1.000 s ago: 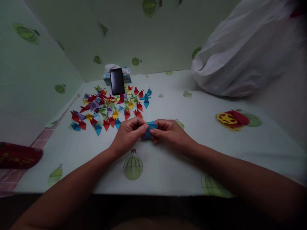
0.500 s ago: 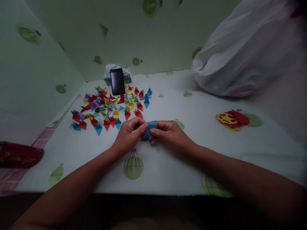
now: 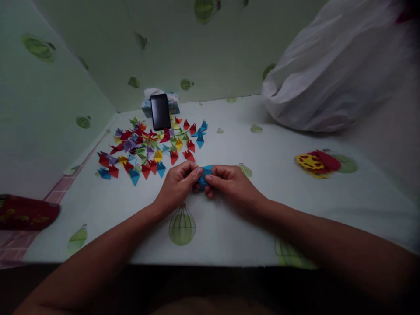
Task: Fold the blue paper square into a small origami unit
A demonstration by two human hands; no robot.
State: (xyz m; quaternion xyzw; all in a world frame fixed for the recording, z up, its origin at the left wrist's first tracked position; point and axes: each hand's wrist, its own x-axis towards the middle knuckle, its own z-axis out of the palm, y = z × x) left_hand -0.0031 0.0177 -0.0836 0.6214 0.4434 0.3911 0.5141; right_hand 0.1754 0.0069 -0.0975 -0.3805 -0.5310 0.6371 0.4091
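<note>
Between my two hands, above the middle of the table, is a small folded piece of blue paper (image 3: 205,174). My left hand (image 3: 180,180) pinches its left side with thumb and fingers. The right side is gripped by my right hand (image 3: 231,181), its thumb lying on the paper's face. The fingers partly cover the paper, so its full shape is hidden. Beyond my left hand lies a spread of small folded paper cranes (image 3: 152,166) in red, blue, yellow, green and purple.
A dark phone (image 3: 160,112) leans on a tissue box (image 3: 175,103) behind the cranes. A large white plastic bag (image 3: 315,96) stands at the back right. Red and yellow cut-out pieces (image 3: 310,162) lie on the right. A red object with gold markings (image 3: 29,213) sits at the left edge.
Both hands stay in nearly the same place, still holding the blue paper. The right thumb has moved up slightly on it. The cranes and other objects have not moved.
</note>
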